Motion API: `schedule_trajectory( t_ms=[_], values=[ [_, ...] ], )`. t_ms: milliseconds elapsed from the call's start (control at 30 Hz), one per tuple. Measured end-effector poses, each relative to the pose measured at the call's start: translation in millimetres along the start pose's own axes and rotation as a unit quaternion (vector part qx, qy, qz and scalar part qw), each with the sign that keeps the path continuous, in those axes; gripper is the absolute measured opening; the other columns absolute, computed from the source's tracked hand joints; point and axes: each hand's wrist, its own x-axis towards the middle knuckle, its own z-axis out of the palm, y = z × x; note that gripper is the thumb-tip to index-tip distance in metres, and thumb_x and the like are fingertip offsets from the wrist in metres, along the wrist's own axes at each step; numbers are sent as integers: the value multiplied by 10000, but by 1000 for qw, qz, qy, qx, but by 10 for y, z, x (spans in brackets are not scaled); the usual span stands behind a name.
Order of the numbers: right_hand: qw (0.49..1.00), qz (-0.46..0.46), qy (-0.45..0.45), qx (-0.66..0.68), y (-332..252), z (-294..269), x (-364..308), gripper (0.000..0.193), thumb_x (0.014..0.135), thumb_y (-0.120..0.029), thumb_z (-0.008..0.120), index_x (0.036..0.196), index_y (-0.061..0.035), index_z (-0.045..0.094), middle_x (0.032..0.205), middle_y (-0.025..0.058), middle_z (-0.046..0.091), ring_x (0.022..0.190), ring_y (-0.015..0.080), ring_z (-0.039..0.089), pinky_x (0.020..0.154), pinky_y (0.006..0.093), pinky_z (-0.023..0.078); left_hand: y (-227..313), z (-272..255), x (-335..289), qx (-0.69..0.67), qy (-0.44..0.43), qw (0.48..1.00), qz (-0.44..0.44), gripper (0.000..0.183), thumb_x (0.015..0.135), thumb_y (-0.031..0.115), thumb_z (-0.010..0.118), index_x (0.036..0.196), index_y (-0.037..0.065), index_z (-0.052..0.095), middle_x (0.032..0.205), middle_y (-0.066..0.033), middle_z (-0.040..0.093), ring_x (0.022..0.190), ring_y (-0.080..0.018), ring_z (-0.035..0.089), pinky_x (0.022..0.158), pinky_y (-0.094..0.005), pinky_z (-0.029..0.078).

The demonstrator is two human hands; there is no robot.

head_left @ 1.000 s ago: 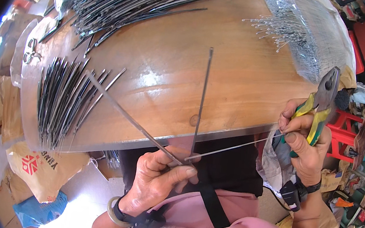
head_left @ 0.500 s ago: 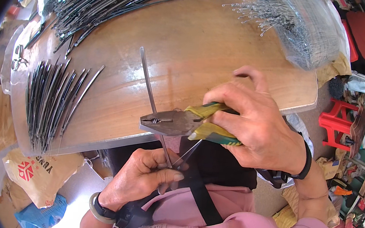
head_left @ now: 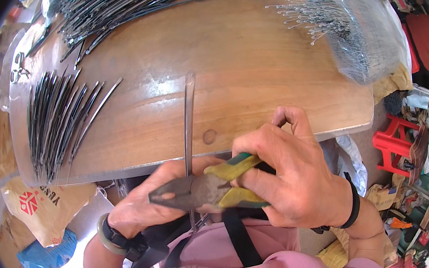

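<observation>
My right hand (head_left: 295, 177) is closed around combination pliers (head_left: 207, 190) with yellow and green handles. Their jaws point left, in front of my left hand (head_left: 150, 193). A long thin grey metal strip (head_left: 188, 114) stands nearly upright, passing behind the pliers' head. My left fingers are bent around the strip beside the table's front edge, partly hidden by the pliers and blurred. Below the pliers, the strip's lower end shows near my lap with a thin shiny piece beside it; I cannot make out how they join.
On the wooden table (head_left: 265, 81), a small bunch of dark strips (head_left: 58, 124) lies at the left and a larger pile (head_left: 128, 3) at the back. Loop-ended wires (head_left: 316, 20) stick out of a clear plastic bag (head_left: 367, 45) at back right. A red stool (head_left: 394, 144) stands right.
The pliers have moved down and toward me, off the strip's middle. My left hand has shifted up and left, and the strip now stands more upright and further right.
</observation>
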Motion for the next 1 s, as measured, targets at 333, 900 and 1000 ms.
schedule_trajectory(
  t_ms=[333,900,1000],
  values=[
    [995,78,19,-58,-1,-155,-152,257,627,-147,723,859,-49,671,1025,86,600,824,261,590,851,461,390,-297,161,-59,-267,71,960,-40,140,921,112,635,954,-24,641,663,-66,603,513,-122,542,468,-271,433],
    [966,182,-141,114,-136,15,-587,399,707,-166,780,1029,19,634,1062,167,557,952,334,602,814,388,519,-379,255,-45,-82,151,976,136,103,916,-78,584,946,11,543,709,1,597,579,-5,453,488,-178,331],
    [978,142,-127,88,-142,98,-485,381,735,-154,756,1018,52,605,1015,178,545,864,341,598,747,390,521,-409,187,-30,-95,154,972,147,107,912,-81,589,945,11,546,752,-7,611,609,-9,474,496,-175,346]
  ],
)
